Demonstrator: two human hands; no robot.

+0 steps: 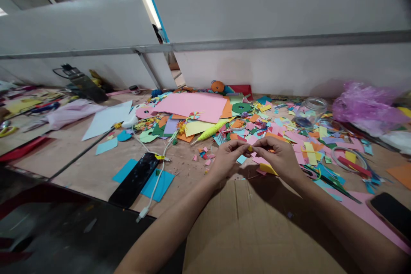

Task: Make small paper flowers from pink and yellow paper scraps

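Note:
My left hand (228, 157) and my right hand (276, 154) meet over the near edge of the worktable, above a sheet of cardboard (257, 222). Between the fingertips of both hands is a small yellow piece of paper (250, 148), pinched from either side. Its exact shape is mostly covered by my fingers. Just below my right hand lies a yellow paper strip (268, 168). Loose pink and red paper scraps (204, 154) lie to the left of my left hand.
Coloured paper scraps cover the table around a glass jar (310, 112). Pink sheets (192, 105) lie at the back. A phone (135, 180) with a white cable (157, 180) rests at left, another phone (391, 212) at right. Scissors (340, 186) lie near my right forearm.

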